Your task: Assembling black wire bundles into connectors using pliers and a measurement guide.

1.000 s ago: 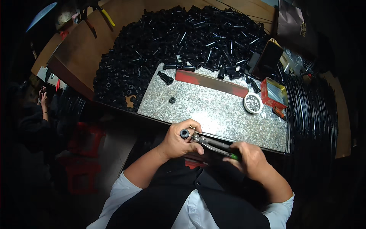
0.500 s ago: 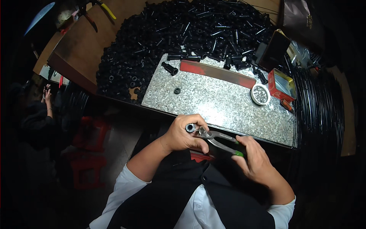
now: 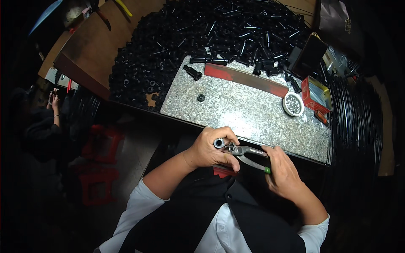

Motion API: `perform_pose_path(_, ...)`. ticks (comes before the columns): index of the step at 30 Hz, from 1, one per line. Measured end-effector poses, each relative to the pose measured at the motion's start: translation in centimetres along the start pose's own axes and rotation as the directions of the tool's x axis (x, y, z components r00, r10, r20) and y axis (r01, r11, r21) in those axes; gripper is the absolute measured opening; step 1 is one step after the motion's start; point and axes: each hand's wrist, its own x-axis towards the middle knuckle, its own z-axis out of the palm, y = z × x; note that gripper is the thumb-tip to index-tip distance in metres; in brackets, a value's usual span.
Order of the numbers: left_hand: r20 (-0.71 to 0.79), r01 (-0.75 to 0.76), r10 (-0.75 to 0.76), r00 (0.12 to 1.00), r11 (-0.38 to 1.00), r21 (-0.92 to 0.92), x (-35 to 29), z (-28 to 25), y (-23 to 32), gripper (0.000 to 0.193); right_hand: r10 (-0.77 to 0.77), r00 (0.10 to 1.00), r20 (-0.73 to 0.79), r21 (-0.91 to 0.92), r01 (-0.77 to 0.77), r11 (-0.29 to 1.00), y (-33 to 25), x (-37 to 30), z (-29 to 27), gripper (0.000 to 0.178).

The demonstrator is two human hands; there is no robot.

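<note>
My left hand (image 3: 210, 148) is closed around a small metal cylindrical part (image 3: 219, 143), held just in front of the near edge of a speckled grey work plate (image 3: 249, 114). My right hand (image 3: 283, 170) grips the handles of a pair of pliers (image 3: 249, 154) with a green-tipped handle. The plier jaws reach left and meet the part at my left hand. Both hands hover over my lap, below the plate.
A big heap of black tubular parts (image 3: 202, 38) covers the wooden table behind the plate. On the plate lie a red flat bar (image 3: 244, 79), a black bolt (image 3: 193, 72), a small black ring (image 3: 201, 98), a round white dish (image 3: 293, 104) and a red box (image 3: 315, 95). Another person (image 3: 46, 122) sits at far left.
The view has shifted slightly so hands and plate sit lower right. My hands keep the same grip on the part and pliers.
</note>
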Motion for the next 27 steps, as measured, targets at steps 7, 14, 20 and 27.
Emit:
perform_pose_path(7,-0.039,-0.082,0.081,0.996,0.997,-0.007,-0.1,0.3,0.0,0.07,-0.046,0.982,0.181,0.228,0.003,0.974,-0.4,1.0,-1.0,0.063)
perform_pose_path(14,-0.101,-0.063,0.055,0.993,0.996,-0.07,-0.1,0.5,-0.1,0.069,0.041,0.988,0.148,0.294,-0.083,0.952,0.0,1.5,1.3,0.045)
perform_pose_path(20,-0.132,-0.055,0.045,0.99,0.995,-0.079,-0.3,0.5,-0.4,0.066,0.106,0.993,0.054,0.249,-0.116,0.962,0.8,1.9,3.4,0.034)
perform_pose_path(27,-0.15,-0.02,0.016,0.989,0.999,-0.026,-0.3,0.7,-0.2,0.067,0.049,0.998,-0.026,0.037,-0.048,0.998,1.5,1.9,2.6,0.025)
